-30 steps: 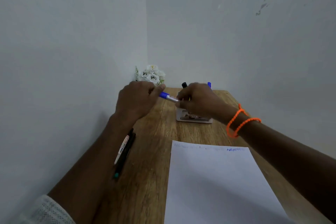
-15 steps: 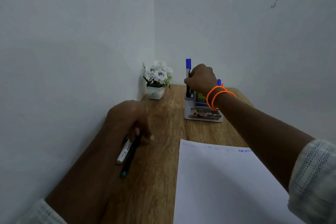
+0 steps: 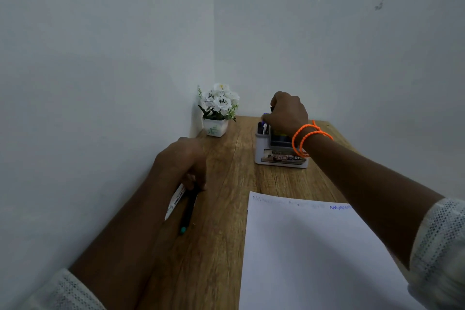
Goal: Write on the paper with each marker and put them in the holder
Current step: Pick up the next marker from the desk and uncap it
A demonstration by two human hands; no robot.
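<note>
A white sheet of paper [image 3: 314,254] lies on the wooden desk, with faint scribbles and a blue one along its top edge. A grey pen holder [image 3: 261,146] stands at the back. My right hand [image 3: 286,113] sits on top of it, curled around a blue marker [image 3: 264,124] that is mostly sunk into the holder's left slot. My left hand [image 3: 181,163] rests on the desk at the left, fingers bent over the ends of a white marker [image 3: 175,202] and a black marker with a teal end [image 3: 187,214]. Whether it grips them is hidden.
A small white pot of white flowers [image 3: 217,111] stands in the back corner, left of the holder. Walls close in on the left and behind. The wooden desk [image 3: 226,221] is narrow, and the paper covers its right half.
My right hand carried the blue marker from between both hands to the holder and pushed it down into the slot. My left hand dropped onto the two markers on the desk.
</note>
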